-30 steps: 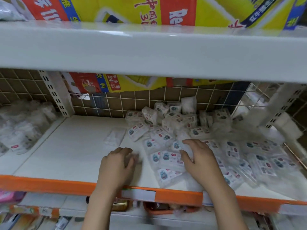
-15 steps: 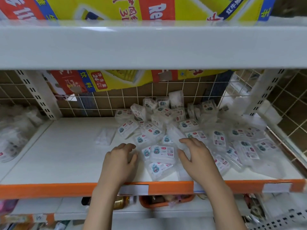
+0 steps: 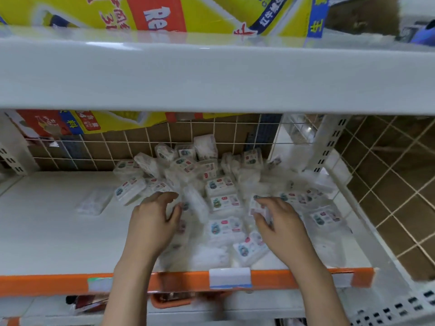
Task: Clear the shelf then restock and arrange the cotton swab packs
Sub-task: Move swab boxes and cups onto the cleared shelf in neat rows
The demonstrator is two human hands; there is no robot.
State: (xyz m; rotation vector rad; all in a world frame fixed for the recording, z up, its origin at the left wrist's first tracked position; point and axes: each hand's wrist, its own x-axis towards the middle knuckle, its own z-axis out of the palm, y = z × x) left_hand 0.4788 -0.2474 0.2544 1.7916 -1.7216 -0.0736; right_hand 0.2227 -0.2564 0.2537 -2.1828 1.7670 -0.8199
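- Cotton swab packs piled loose on the shelf, mostly past both sets of fingers
- left hand fingers curled into the pile, grip unclear, kinda blurry
- right hand fingers pinching one pack

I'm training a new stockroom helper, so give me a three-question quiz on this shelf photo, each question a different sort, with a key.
1. True or false: one cotton swab pack lies alone on the white shelf, left of the pile of packs.
2. Multiple choice: what does the right hand hold? A) a price tag B) a pack at the pile's front C) nothing
3. Fill in: the shelf's front edge strip is coloured ____.

Key:
1. True.
2. B: its fingers curl round a pack. The left hand reaches into the pile's left side; blur hides whether it grips anything.
3. Orange.
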